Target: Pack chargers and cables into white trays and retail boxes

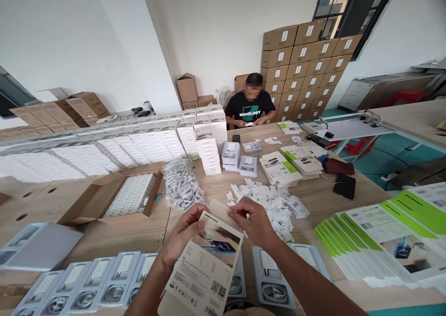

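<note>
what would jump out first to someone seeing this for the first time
Front and centre, the left hand and right hand hold a printed card sleeve over the wooden table. Behind it on the left runs a long bank of stacked white boxes, and a wall of brown cartons rises behind a seated person.

Glossy printed card sleeve, clear plastic blister trays, matt pale wooden table.

White walls enclose a daylit room with a dark-framed window above stacked cardboard boxes, a teal floor and a long wooden counter.
</note>
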The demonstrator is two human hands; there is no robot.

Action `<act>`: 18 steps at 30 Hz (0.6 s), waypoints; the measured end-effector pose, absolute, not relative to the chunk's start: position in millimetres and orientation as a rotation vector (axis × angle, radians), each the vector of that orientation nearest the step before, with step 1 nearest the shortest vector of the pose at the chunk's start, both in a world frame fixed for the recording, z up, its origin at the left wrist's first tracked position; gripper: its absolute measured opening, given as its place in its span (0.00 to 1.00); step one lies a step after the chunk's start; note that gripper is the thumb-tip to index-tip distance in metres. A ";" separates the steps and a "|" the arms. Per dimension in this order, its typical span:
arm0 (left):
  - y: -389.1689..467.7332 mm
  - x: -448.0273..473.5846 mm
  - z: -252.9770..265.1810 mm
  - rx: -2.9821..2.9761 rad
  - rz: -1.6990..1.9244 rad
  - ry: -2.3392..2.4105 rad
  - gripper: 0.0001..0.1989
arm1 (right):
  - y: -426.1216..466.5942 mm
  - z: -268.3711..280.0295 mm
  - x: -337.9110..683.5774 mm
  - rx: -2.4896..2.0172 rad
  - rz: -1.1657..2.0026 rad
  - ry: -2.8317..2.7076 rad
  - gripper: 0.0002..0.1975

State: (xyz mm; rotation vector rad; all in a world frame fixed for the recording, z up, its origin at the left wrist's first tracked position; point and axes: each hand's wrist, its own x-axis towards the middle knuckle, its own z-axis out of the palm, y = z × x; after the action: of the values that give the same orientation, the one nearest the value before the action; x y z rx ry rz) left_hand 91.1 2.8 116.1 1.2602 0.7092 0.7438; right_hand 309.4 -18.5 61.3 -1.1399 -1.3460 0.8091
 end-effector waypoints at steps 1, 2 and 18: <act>2.9 91.5 115.7 1.257 0.755 0.704 0.10 | -19.2 61.3 309.1 -1.125 0.736 -1.408 0.06; 2.9 91.9 114.9 1.254 0.765 0.700 0.09 | -19.7 61.2 309.3 -1.101 0.682 -1.477 0.07; 4.4 91.3 108.3 1.313 0.680 0.664 0.15 | -24.3 54.2 303.1 -1.025 1.449 -1.038 0.15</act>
State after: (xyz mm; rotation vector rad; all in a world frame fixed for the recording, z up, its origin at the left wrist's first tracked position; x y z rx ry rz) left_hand 91.3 4.4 108.3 1.3133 0.6641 0.6797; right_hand 303.1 -24.3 54.2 -1.0246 -1.0383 1.4488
